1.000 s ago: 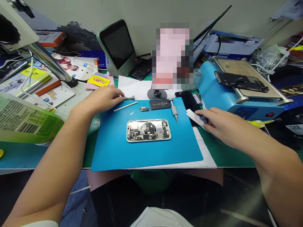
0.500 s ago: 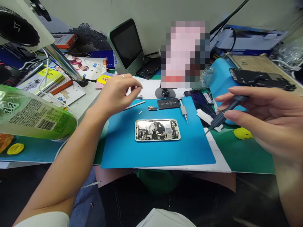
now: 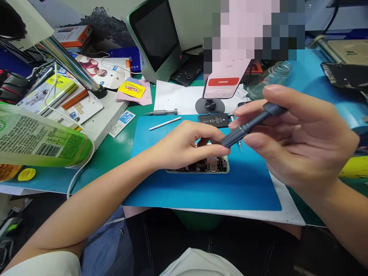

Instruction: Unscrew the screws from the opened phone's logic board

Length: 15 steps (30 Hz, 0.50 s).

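An opened phone (image 3: 211, 165) lies on the blue work mat (image 3: 201, 188), its boards exposed and its upper half hidden under my left hand (image 3: 186, 145). That hand is curled, its fingertips meeting the tip end of a dark grey screwdriver (image 3: 250, 124). My right hand (image 3: 299, 138) grips the screwdriver's handle above the mat, tip pointing left and down toward the phone. A black battery (image 3: 214, 119) lies on the mat just behind my hands.
A grey screwdriver (image 3: 162, 112) and a white stick (image 3: 165, 123) lie at the mat's far left corner. Behind stand a phone on a stand (image 3: 224, 82), a glass jar (image 3: 267, 78) and a small screen (image 3: 156, 36). A green bottle (image 3: 37, 140) lies left; a blue machine (image 3: 330, 88) sits right.
My left hand left the grey screwdriver and came down over the opened phone. My right hand picked up the dark screwdriver and carried it left to meet the left fingers. The camera moved closer.
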Motion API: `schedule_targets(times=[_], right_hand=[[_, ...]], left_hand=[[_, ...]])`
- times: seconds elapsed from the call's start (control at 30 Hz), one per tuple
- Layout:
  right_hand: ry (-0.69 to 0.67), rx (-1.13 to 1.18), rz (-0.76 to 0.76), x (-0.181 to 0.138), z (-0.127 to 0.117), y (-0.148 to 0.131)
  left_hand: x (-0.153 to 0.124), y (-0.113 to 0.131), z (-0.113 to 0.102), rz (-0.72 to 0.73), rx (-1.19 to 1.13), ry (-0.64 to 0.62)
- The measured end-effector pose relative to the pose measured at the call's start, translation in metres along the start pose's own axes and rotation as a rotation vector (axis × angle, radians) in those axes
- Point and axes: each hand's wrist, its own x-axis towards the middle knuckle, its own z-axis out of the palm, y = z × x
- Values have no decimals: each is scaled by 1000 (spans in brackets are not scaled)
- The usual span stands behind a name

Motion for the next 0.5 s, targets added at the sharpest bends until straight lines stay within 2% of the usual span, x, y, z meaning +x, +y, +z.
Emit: schedule_targets(times=[0.1,0.17,0.33,0.4,0.5], right_hand=[[-25,10,-5,-7,-1,10],[-28,-6,41,-11,-3,10],[8,13,205,-16,-10,13],[43,38,250,-16,-11,18],[38,61,296,-18,-10,21]], left_hand=[[0,-3,5,-8,52,60],[-1,-2,6,16,140,54],[-9,4,-15,74,652,-53],[-14,7,-26,13,780,-146],[-19,8,-32,-50,898,-204]])
